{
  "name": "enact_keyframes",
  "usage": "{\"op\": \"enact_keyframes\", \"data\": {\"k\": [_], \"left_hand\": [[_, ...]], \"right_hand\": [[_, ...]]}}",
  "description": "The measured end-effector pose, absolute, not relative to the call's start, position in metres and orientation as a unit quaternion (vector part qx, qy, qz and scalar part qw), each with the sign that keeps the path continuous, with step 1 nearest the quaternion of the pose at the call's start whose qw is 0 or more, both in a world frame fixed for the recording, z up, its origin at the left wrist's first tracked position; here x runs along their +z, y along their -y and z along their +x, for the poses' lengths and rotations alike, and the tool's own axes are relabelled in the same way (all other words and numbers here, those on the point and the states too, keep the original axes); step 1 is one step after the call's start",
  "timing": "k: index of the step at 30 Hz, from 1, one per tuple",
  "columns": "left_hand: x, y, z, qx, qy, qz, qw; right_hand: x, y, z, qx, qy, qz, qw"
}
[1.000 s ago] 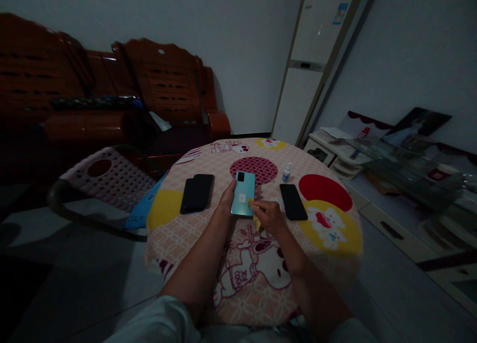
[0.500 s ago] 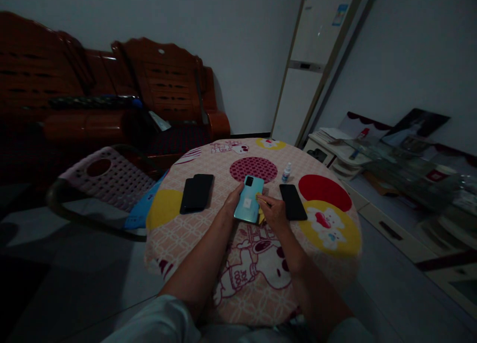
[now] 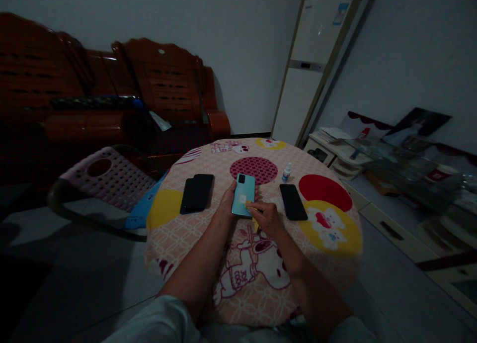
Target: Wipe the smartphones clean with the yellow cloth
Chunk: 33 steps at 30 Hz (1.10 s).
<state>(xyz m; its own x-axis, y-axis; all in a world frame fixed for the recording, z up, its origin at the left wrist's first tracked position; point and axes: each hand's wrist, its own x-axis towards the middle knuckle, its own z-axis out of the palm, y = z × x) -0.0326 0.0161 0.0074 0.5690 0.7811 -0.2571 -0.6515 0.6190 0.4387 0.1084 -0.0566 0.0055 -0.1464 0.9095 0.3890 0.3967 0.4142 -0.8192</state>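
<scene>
The phone [image 3: 242, 194] in the hands is pale teal with a black camera block and a small white sticker. A bit of yellow cloth [image 3: 255, 218] shows under the right hand [image 3: 265, 217]. The tablecloth [image 3: 208, 233] is pink with a white lattice, big yellow, red and dotted maroon circles, and white cartoon animals outlined in maroon. Two phones [image 3: 196, 192] at left and one phone [image 3: 293, 202] at right are plain black. The little bottle [image 3: 286, 172] is white with a blue label. The chair [image 3: 108, 176] is pale pink, perforated; the bench [image 3: 112, 94] behind is glossy reddish brown. The sleeves [image 3: 156, 323] look pale grey.
</scene>
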Motion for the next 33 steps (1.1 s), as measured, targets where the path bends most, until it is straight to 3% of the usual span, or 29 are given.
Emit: {"op": "enact_keyframes", "data": {"k": [11, 21, 33], "left_hand": [[0.015, -0.009, -0.025, 0.332, -0.242, 0.185, 0.893], [0.001, -0.010, -0.015, 0.356, -0.335, 0.189, 0.851], [0.010, -0.020, -0.030, 0.424, -0.391, 0.155, 0.802]], "right_hand": [[0.005, 0.050, 0.118, 0.258, 0.659, -0.497, 0.502], [0.005, 0.042, 0.133, 0.233, 0.602, -0.530, 0.551], [0.014, 0.053, 0.119, 0.381, 0.601, -0.448, 0.541]]}}
